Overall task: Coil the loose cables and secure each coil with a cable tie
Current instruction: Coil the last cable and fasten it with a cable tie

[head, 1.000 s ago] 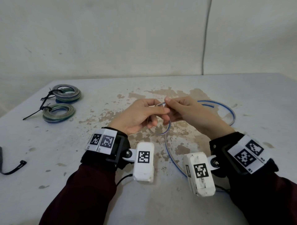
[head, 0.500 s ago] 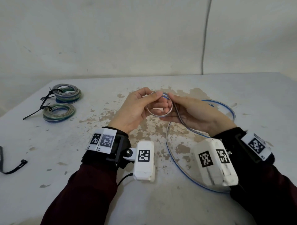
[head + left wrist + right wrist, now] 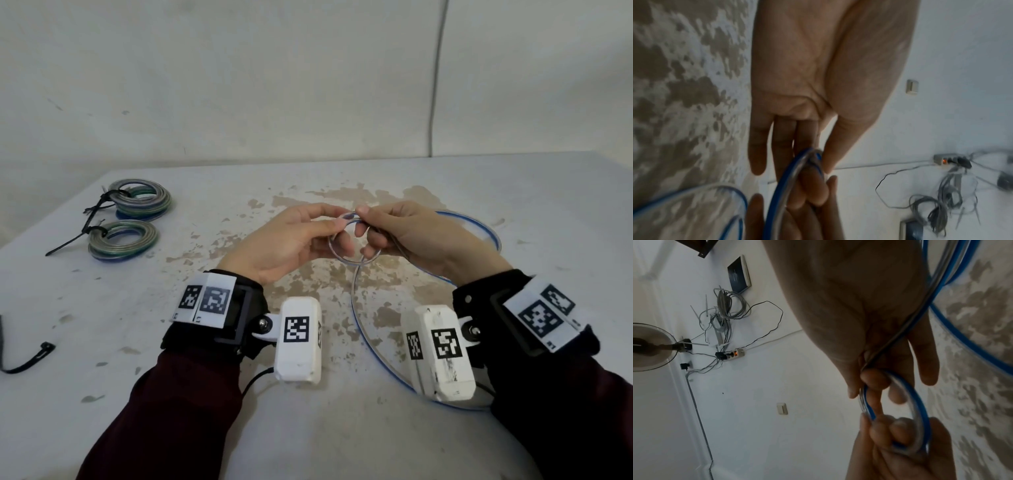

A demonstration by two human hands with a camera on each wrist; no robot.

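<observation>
Progress of the coiling task, head view with both wrist views. At upper left of the frame, two finished coils lie side by side on the worktop, each bound by a black cable tie whose tail points outward. At centre frame, the left hand and the right hand meet above the worktop around a small loop of the blue-and-clear cable. The grip of each hand is closed on the cable: left thumb and fingers pinch the loop at its top, and the right pinches it just beside them with the loose run passing under its palm. Only the first turn or two appears formed; most of the cable lies slack, curving from right of centre down toward the lower right. A spare black tie lies at the left edge. Judged remaining: winding the slack, then tying this third coil.
</observation>
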